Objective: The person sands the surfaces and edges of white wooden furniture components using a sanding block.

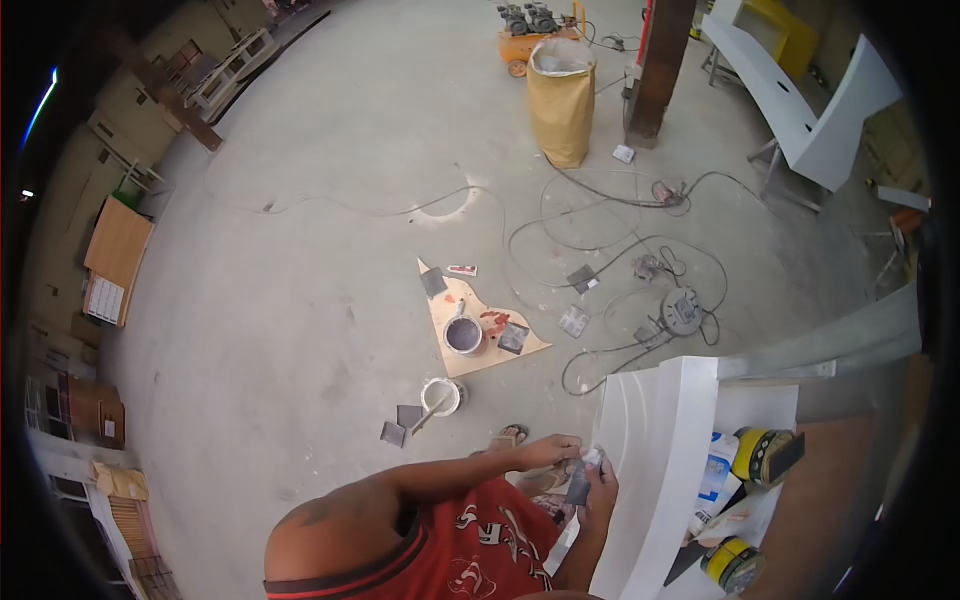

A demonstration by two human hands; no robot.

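Note:
My right hand is closed round a dark grey flat rectangular piece, like a spreader or a folded sheet. A small white lump shows at its upper end, by my fingertips. My left hand reaches in beside it with the fingers drawn together near the white lump. Whatever those fingers pinch is too small to make out. Both hands are in front of my red shirt, next to the curved white panel of a piece of furniture.
On the floor, a board bears a pot of grey paste and dark squares. Nearby stands a white pot with a stick. Cables surround a round grey device. Farther off are a yellow sack and an orange compressor. Tape rolls lie inside the furniture.

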